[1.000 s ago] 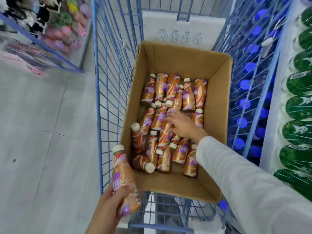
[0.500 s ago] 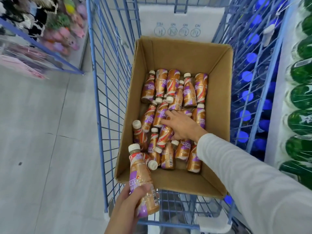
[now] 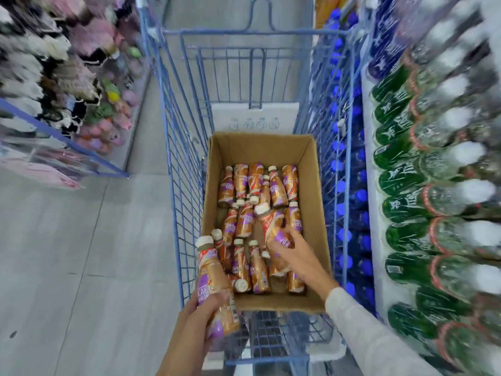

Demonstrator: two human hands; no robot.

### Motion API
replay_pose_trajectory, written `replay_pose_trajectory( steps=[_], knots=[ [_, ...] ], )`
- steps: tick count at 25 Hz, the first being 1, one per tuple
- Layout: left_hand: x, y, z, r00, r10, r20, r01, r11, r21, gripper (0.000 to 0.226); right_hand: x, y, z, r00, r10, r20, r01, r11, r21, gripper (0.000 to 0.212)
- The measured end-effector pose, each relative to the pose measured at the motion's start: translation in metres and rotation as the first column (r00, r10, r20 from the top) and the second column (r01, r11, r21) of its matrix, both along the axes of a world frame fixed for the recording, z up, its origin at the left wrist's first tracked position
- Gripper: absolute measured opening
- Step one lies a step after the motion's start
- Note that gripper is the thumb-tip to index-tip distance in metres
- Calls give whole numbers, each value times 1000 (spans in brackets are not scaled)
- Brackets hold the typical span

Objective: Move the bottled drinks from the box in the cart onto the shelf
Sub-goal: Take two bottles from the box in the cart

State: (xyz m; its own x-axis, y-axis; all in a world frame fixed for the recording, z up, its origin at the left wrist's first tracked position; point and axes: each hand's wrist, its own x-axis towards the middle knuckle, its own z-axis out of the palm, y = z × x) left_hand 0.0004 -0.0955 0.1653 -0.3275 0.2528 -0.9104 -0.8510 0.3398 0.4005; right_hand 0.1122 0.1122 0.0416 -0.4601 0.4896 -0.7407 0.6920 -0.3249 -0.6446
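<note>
Left hand [image 3: 195, 324] grips one bottle [image 3: 214, 280], right hand [image 3: 295, 256] another.

- A grey tiled floor [image 3: 67, 267] is seen below.
- Pink and white soft things [image 3: 81, 63] are piled behind a blue rail [image 3: 67, 140].
- Green bottles [image 3: 395, 180] are lined up on the right.

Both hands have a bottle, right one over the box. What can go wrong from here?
1. The right hand grips the lifted bottle low on its body; a slip would likely drop it onto the loose bottles in the box.
2. The left hand holds the second bottle close to the cart wire; swinging it out could clip that wire.
</note>
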Motion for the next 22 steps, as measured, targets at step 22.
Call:
replay_pose_trajectory(
  steps=[22],
  knots=[
    [179,61,240,478,-656,-584,846,165,507,46,241,-179,360,149,-795,-588,981,193,-13,45]
  ],
)
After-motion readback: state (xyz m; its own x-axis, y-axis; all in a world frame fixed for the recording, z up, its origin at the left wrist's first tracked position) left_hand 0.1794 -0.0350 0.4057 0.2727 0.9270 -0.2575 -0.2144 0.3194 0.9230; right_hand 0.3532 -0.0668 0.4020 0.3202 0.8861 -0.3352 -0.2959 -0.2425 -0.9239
